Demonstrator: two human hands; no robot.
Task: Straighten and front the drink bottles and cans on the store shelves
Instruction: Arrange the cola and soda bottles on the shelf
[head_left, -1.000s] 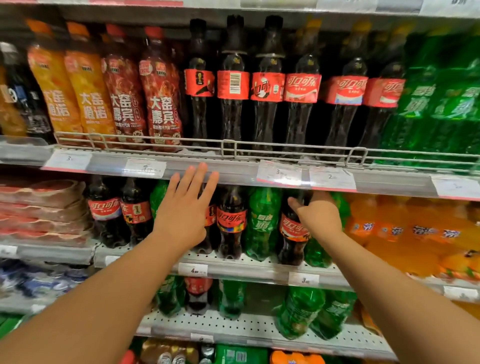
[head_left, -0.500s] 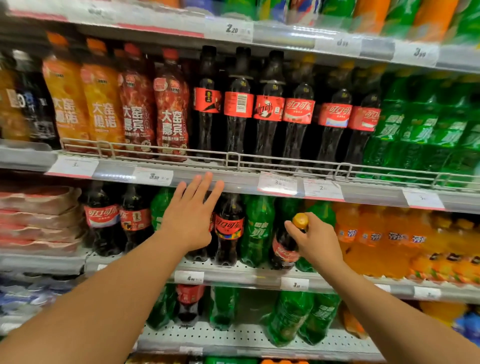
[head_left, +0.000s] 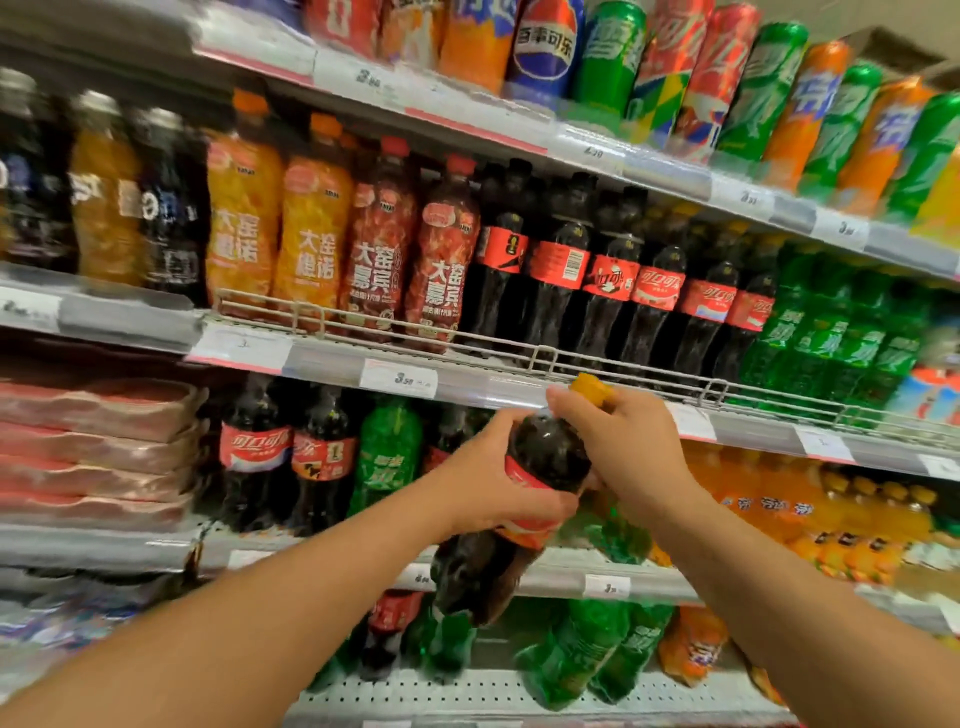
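A dark cola bottle with a red label and an orange-yellow cap is held tilted in front of the shelves, its top leaning right. My left hand grips its body around the label. My right hand grips its neck just below the cap. Behind it, on the middle shelf, stand more cola bottles and a green soda bottle. The shelf above carries a row of slim cola bottles behind a wire rail, some with labels turned aside.
Orange and red juice bottles stand left of the slim colas, green bottles to their right. Cans line the top shelf. Orange soda bottles fill the middle shelf's right. Wrapped trays sit at left. Green bottles lean on the bottom shelf.
My right hand has pulled the cola bottle out from the middle shelf and lifted it. My left hand left the shelf front and took hold of the bottle's body. The view tilted upward.
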